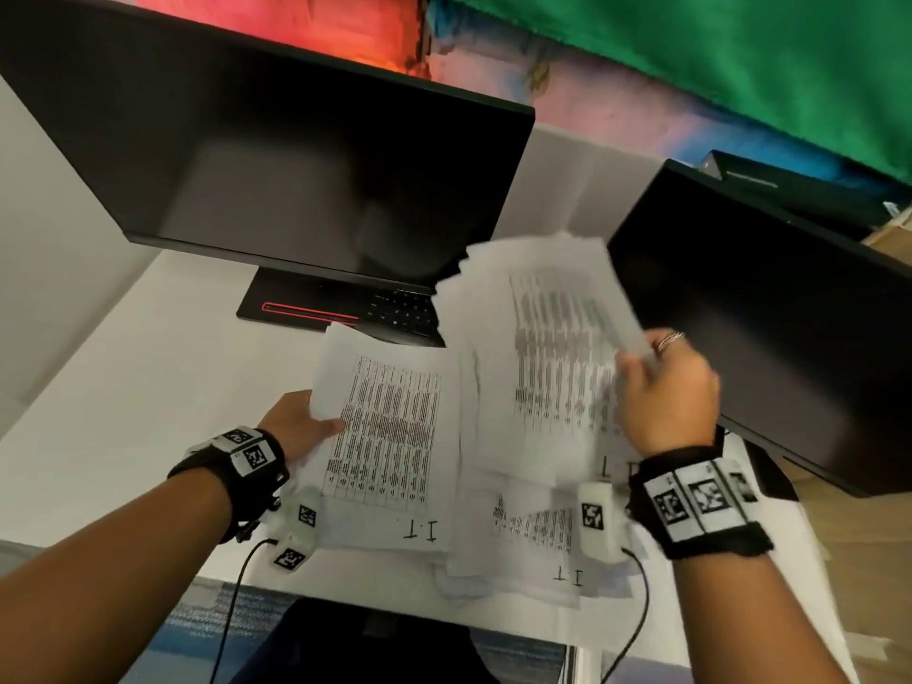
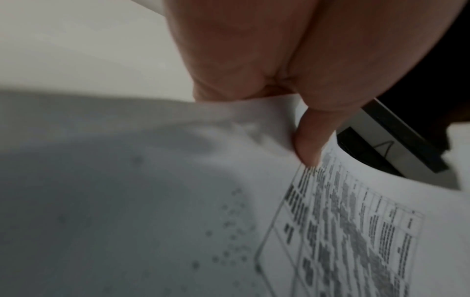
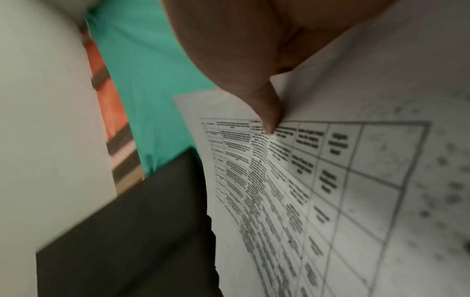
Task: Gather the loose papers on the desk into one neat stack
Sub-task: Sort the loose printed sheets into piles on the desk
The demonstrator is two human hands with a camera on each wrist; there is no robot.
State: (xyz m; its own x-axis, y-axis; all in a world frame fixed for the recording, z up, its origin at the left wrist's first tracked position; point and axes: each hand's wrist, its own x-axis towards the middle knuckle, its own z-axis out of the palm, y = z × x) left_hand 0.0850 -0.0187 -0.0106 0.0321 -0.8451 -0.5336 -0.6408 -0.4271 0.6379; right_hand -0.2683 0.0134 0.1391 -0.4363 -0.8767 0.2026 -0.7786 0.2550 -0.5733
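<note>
Printed sheets with tables lie and hang over the white desk (image 1: 123, 387). My left hand (image 1: 301, 427) pinches the left edge of one sheet (image 1: 390, 436), thumb on top; the left wrist view shows the thumb (image 2: 309, 144) pressing that sheet (image 2: 343, 231). My right hand (image 1: 661, 392) grips a raised, blurred bunch of sheets (image 1: 543, 357) by its right edge; the right wrist view shows its thumb (image 3: 267, 112) on the top page (image 3: 318, 180). More loose sheets (image 1: 533, 550) lie overlapped on the desk's front edge beneath both.
A dark monitor (image 1: 276, 160) stands at the back left with its base (image 1: 340, 308) just behind the papers. A second dark monitor (image 1: 779, 308) stands close to my right hand. Green cloth (image 1: 691, 56) hangs behind. A dark chair (image 1: 365, 644) sits below the front edge.
</note>
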